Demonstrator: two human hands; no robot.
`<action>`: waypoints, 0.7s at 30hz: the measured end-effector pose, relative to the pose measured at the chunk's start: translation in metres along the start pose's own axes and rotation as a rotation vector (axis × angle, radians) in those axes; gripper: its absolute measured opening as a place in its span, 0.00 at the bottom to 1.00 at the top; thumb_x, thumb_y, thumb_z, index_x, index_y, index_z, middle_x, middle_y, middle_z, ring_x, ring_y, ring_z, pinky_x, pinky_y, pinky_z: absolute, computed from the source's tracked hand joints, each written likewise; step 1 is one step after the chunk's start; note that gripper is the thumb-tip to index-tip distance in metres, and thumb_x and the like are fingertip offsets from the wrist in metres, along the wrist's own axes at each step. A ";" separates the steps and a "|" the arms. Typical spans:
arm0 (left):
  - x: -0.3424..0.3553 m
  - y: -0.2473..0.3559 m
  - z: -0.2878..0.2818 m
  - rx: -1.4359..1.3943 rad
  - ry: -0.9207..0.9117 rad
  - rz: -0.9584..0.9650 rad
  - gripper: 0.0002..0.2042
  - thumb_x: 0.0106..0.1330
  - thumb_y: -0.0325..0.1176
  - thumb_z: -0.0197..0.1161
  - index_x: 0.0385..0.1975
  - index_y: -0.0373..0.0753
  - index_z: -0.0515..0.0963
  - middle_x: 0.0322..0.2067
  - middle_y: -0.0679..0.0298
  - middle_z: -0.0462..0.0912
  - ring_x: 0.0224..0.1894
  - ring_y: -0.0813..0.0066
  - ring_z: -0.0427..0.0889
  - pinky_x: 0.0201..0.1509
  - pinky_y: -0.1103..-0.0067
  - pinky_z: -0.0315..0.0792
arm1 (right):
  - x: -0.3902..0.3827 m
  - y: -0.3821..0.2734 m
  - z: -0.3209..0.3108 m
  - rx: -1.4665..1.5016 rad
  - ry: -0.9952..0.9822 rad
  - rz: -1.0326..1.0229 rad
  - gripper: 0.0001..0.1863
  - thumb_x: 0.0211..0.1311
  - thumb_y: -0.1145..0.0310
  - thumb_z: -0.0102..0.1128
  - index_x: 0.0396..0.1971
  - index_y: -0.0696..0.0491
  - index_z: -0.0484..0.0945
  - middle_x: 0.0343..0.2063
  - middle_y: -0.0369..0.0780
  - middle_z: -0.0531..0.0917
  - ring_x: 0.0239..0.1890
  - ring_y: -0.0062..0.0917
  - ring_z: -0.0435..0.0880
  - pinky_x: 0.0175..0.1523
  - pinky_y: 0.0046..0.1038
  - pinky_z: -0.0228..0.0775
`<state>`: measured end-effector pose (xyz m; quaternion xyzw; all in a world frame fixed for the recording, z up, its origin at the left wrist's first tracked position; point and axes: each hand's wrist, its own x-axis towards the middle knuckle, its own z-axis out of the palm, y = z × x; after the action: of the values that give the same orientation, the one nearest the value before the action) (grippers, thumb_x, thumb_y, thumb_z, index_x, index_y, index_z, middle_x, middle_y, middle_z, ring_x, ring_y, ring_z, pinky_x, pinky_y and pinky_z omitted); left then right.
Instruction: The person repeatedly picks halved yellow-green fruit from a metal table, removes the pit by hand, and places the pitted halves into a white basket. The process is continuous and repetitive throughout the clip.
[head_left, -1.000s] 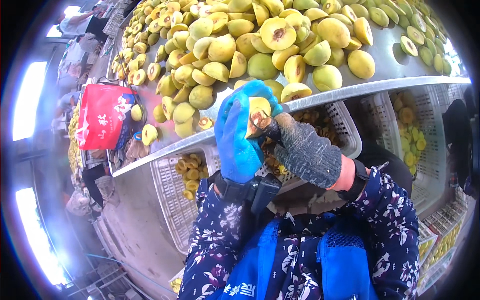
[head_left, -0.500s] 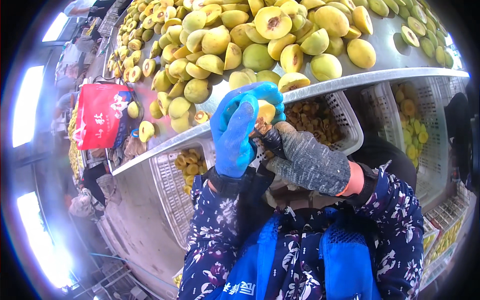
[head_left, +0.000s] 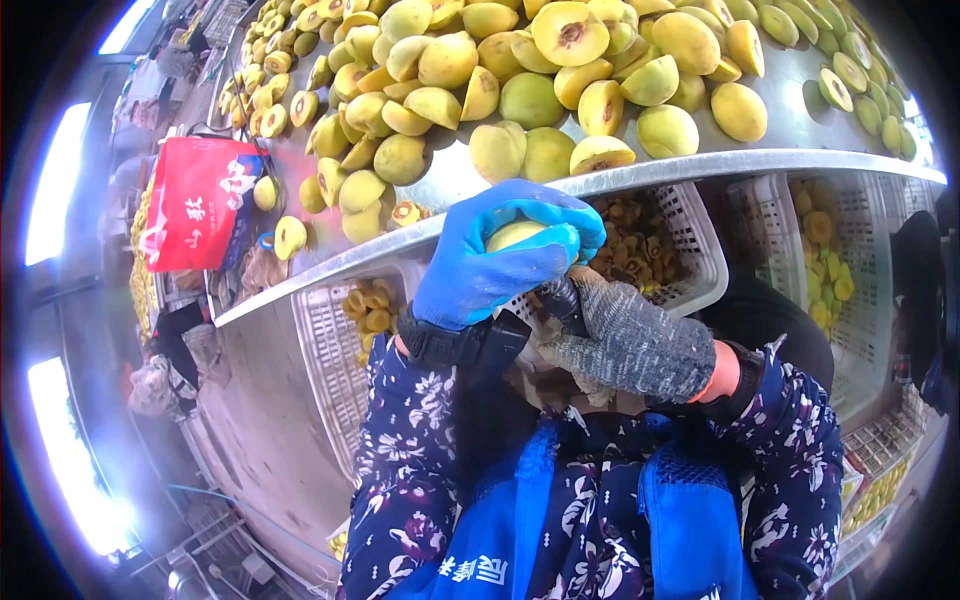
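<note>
My left hand (head_left: 495,260), in a blue rubber-coated glove, is closed round a yellow peach half (head_left: 515,235), of which only a small part shows. Just below it, my right hand (head_left: 640,340) in a grey knitted glove grips the thick black handle of a tool (head_left: 563,303). The tool's working end is hidden by the blue glove and the fruit. Both hands are close together at the near edge of a metal table (head_left: 455,170). Many yellow peach halves (head_left: 570,35) are heaped on that table, some with the cut face and brown centre showing.
Under the table edge stands a white crate (head_left: 708,262) holding brown cut pieces. Another white crate (head_left: 325,370) at left holds yellow fruit pieces, and a third (head_left: 870,300) stands at right. A red bag (head_left: 195,210) lies at the table's left end.
My left hand has turned over, its fingers now covering most of the peach half. The brown part at the tool's end is no longer visible. The view has shifted slightly.
</note>
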<state>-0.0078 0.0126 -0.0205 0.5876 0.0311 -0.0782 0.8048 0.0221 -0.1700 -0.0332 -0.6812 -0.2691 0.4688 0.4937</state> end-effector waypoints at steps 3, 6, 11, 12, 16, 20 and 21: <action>-0.002 0.001 -0.006 -0.017 -0.067 -0.082 0.12 0.62 0.24 0.67 0.44 0.31 0.78 0.43 0.55 0.84 0.45 0.69 0.83 0.51 0.73 0.78 | -0.004 0.002 0.002 0.036 -0.051 -0.085 0.28 0.62 0.65 0.64 0.58 0.57 0.65 0.34 0.44 0.83 0.32 0.28 0.86 0.37 0.29 0.78; -0.003 -0.002 -0.007 0.036 -0.079 -0.032 0.09 0.61 0.25 0.66 0.40 0.31 0.80 0.41 0.53 0.84 0.42 0.64 0.84 0.48 0.69 0.79 | -0.006 0.003 0.005 0.226 -0.132 -0.018 0.19 0.62 0.65 0.63 0.47 0.57 0.67 0.25 0.43 0.80 0.22 0.30 0.83 0.27 0.29 0.76; -0.004 -0.004 -0.005 0.116 -0.095 -0.006 0.07 0.60 0.23 0.67 0.36 0.32 0.79 0.41 0.50 0.83 0.42 0.59 0.85 0.47 0.65 0.81 | -0.010 -0.002 0.001 0.544 -0.290 0.161 0.13 0.64 0.67 0.61 0.39 0.55 0.68 0.18 0.37 0.77 0.16 0.24 0.81 0.19 0.23 0.73; -0.004 -0.004 -0.005 0.077 -0.098 0.000 0.08 0.59 0.22 0.68 0.37 0.33 0.79 0.42 0.50 0.83 0.42 0.59 0.85 0.48 0.64 0.81 | -0.010 -0.003 0.000 0.605 -0.319 0.197 0.12 0.65 0.67 0.61 0.38 0.55 0.68 0.17 0.36 0.76 0.15 0.22 0.80 0.18 0.22 0.72; -0.007 -0.002 -0.003 0.041 -0.098 0.016 0.09 0.58 0.22 0.69 0.38 0.33 0.79 0.42 0.50 0.83 0.42 0.60 0.85 0.49 0.65 0.81 | -0.009 -0.007 -0.003 0.732 -0.434 0.198 0.13 0.64 0.68 0.62 0.40 0.54 0.67 0.17 0.36 0.77 0.15 0.21 0.80 0.18 0.21 0.72; -0.008 -0.005 -0.004 0.015 -0.094 0.018 0.10 0.57 0.22 0.71 0.38 0.33 0.79 0.42 0.50 0.83 0.43 0.62 0.85 0.49 0.67 0.80 | -0.008 -0.009 0.002 0.527 -0.318 0.203 0.15 0.63 0.67 0.64 0.42 0.54 0.68 0.19 0.36 0.78 0.15 0.19 0.80 0.18 0.21 0.71; -0.007 -0.007 -0.005 0.022 -0.099 0.030 0.11 0.57 0.22 0.71 0.38 0.33 0.79 0.42 0.51 0.83 0.43 0.62 0.85 0.49 0.67 0.80 | -0.007 -0.009 0.003 0.427 -0.254 0.169 0.15 0.62 0.67 0.64 0.42 0.54 0.68 0.19 0.36 0.78 0.15 0.19 0.80 0.18 0.21 0.71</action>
<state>-0.0156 0.0156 -0.0272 0.5920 -0.0184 -0.0956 0.8000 0.0170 -0.1712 -0.0225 -0.5171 -0.1661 0.6363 0.5478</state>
